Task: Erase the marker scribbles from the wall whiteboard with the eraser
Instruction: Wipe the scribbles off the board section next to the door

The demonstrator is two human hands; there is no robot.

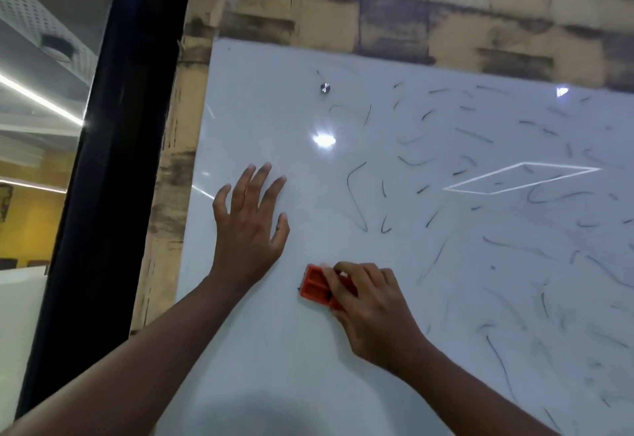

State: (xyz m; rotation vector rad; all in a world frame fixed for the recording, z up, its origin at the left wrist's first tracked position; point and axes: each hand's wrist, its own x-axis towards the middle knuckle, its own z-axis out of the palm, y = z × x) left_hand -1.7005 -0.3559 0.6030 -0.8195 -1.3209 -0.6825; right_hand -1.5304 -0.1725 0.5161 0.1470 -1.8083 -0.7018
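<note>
The right hand (372, 312) curls its fingers over the orange eraser (315, 286), pressed to the whiteboard (274, 350) toward its left edge, while the left hand (248, 219) rests spread flat beside it. Scribbles (497, 216) crowd the right side; light pressure could merely smear them, and the bracing palm may smudge.

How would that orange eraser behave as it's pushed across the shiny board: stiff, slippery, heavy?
The eraser looks like moulded plastic with ribbed pockets, so probably stiff and light for its size. The whiteboard is glossy enough to mirror lights, so it likely glides easily and could slip sideways. The right hand grips it with curled fingers, which suggests little force is needed.
</note>
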